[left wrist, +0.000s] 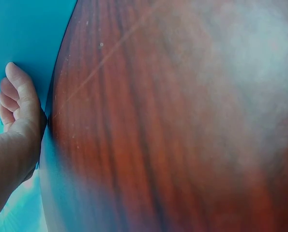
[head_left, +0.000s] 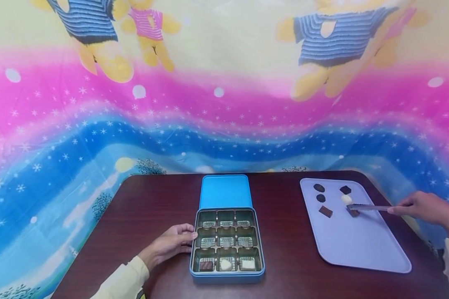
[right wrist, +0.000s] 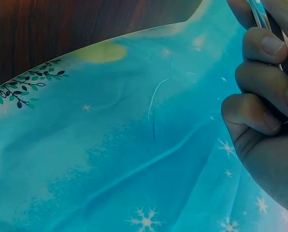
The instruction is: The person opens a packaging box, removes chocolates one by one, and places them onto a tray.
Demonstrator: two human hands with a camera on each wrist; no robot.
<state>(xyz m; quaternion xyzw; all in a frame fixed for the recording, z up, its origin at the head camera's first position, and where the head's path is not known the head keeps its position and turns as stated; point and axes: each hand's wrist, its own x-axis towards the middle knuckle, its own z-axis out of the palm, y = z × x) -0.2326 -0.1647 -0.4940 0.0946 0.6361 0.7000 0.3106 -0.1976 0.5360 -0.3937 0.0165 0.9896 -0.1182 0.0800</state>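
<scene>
My left hand (head_left: pixel 173 240) rests against the left side of a blue tin (head_left: pixel 228 279), its fingers relaxed along the wall in the left wrist view. The tin's gold insert has several compartments. Its nearest row contains a dark brown square chocolate (head_left: pixel 206 265), a rounded white chocolate (head_left: pixel 225 264) and a white square chocolate (head_left: pixel 248 264). With my right hand (head_left: pixel 426 207) I grip metal tongs (head_left: pixel 376 207). Their tips are at a brown chocolate (head_left: pixel 354 213) on the lilac tray (head_left: pixel 359 249), partly covering it; whether they pinch it I cannot tell.
Other chocolates on the tray are a white one (head_left: pixel 346 199), a dark one (head_left: pixel 345 189), a brown square (head_left: pixel 325 211) and two dark rounded ones (head_left: pixel 319 193). The tin's blue lid (head_left: pixel 225 191) lies behind it on the dark wooden table (head_left: pixel 157 199). A patterned cloth (head_left: pixel 224 124) hangs behind.
</scene>
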